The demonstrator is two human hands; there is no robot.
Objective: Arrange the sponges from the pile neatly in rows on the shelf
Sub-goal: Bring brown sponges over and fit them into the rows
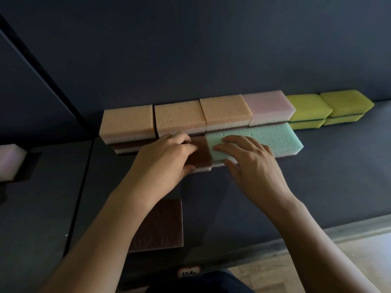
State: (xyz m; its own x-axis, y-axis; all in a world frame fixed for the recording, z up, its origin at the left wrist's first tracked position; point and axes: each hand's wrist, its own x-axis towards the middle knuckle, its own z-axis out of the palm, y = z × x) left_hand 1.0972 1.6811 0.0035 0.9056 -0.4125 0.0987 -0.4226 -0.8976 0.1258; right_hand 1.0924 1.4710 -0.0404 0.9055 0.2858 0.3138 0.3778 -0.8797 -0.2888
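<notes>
Landmark: mint sponge (pixel 264 138), front row on the shelf (pixel 328 166).
Left hand (pixel 167 159): fingers curled over the brown-topped sponge (pixel 200 150), thumb at its near edge. It is clamped on the sponge, just left of the mint one, with their sides touching.
Right hand (pixel 251 163): fingers spread flat on the mint sponge's left end, pressing, not closed round it.
Back row: orange sponges (pixel 179 117) and pink sponge (pixel 267 106) directly behind the mint one; yellow sponges (pixel 306 111) behind and to its right.
Not yet placed: loose brown sponge (pixel 157 225), well in front of the mint one and to its left.
Risk, alignment: brown-topped sponge seems to stick out slightly past the mint one's front line. A hard shove could squash the soft foam and leave it crooked.
Risk, neighbours: a sideways push may skew the mint sponge or nudge the back row.
</notes>
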